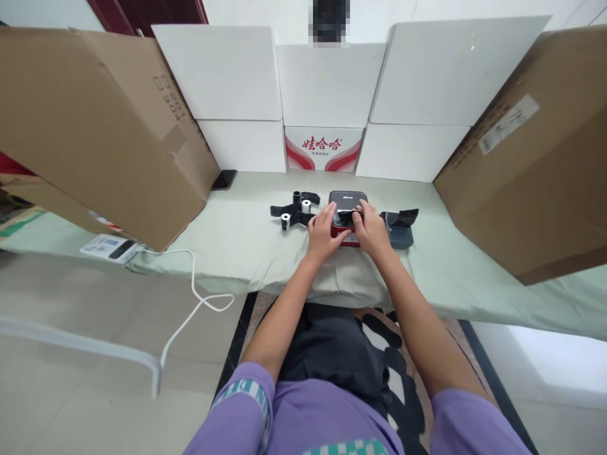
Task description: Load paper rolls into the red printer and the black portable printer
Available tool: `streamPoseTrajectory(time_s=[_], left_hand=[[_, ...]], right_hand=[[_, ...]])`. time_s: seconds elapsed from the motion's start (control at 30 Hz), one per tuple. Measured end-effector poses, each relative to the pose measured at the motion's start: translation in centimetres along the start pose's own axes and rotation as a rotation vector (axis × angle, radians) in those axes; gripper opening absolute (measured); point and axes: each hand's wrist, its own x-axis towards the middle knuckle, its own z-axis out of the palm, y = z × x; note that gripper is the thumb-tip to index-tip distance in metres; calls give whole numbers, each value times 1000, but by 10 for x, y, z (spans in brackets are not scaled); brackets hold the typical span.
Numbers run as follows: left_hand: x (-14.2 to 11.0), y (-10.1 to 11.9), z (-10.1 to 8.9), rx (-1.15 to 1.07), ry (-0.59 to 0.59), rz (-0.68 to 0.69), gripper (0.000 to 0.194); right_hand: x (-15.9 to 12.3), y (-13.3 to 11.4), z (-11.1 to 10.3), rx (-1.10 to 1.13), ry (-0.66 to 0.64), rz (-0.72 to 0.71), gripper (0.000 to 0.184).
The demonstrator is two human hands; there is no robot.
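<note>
A small box-shaped device (348, 201) with red sides and a dark top stands on the cloth in front of me. My left hand (324, 234) grips its left side, thumb along the front. Over the top right edge, my right hand (370, 229) holds a black strip (347, 217) that lies across the device; the fingertips are partly hidden. Several small rolls (285, 221) with black strips unwinding lie just left of my left hand. Beside my right hand is a flat dark slab (401, 237), with a crumpled black strip (406, 218) on top.
A pale green cloth (246, 234) covers the table. White boxes (237, 82) line the back, and large cardboard boxes (133, 133) (545, 170) flank both sides. A phone (224, 179) lies back left. A white power strip (110, 248) with a cable (193, 278) hangs at the front left edge.
</note>
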Motion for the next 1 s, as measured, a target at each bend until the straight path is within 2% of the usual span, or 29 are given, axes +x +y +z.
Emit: streamPoseTrajectory(time_s=[0.13,0.23,0.37,0.43,0.53,0.63,0.77,0.83,0.93,1.0], left_hand=[[12,-6,-7,-54,-99,64,77],[10,-12,-3,-138,-124,90,87],[7,-13,5,-262,-91,-19,113],[8,-11,4,-307,-108,-76,114],[15,-7,-5,-335,-138,-93,107],[31,-1,-16,-340,-112,-64,107],[76,6,-17,-368,-62,-28,106],[106,8,-7,-376,-45,-15,108],[146,9,22,-366,-37,7,110],[163,8,45,-355,-62,21,111]], right_hand=[[-1,3,-1,62,5,18,71],[-8,10,3,143,38,22,69],[-26,21,12,200,190,129,90],[-32,23,12,206,147,186,96],[-29,20,-1,167,1,182,91],[-7,13,-25,111,-82,138,89],[50,10,-58,61,-138,35,76],[85,17,-70,59,-179,40,71],[127,41,-78,98,-291,206,69],[142,61,-77,147,-343,313,67]])
